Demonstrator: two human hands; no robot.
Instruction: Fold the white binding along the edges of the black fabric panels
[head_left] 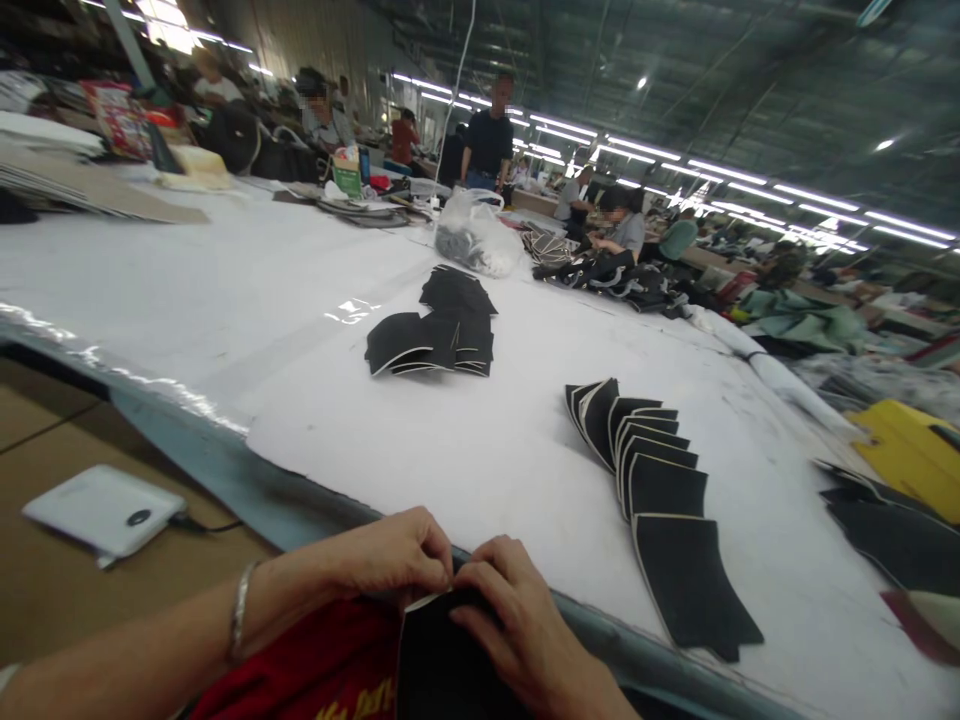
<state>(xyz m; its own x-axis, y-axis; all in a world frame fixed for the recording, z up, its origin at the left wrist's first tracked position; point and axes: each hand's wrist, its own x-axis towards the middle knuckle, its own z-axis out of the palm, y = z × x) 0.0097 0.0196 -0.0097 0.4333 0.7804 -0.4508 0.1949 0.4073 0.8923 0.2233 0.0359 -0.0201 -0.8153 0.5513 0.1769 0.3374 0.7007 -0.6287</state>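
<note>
My right hand point(517, 615) grips a black leather-like piece point(439, 665) with a pale edge, thumb on its face and fingers curled over its top. At the same top edge, my left hand point(409, 555) is closed in a pinch, its fingertips meeting those of the right. What lies right between the fingertips is too small to make out. The held piece hangs in front of my body, at the near edge of the white-covered table point(510, 480). To the right, a fanned row of similar black pieces point(667, 485) lies on the table.
Another overlapping pile of black pieces point(431, 340) lies further back, before a clear plastic bag point(480, 235). A white device point(109, 510) with a cable rests on a brown surface at left. Yellow object point(911, 450) at right. Several people work beyond the table.
</note>
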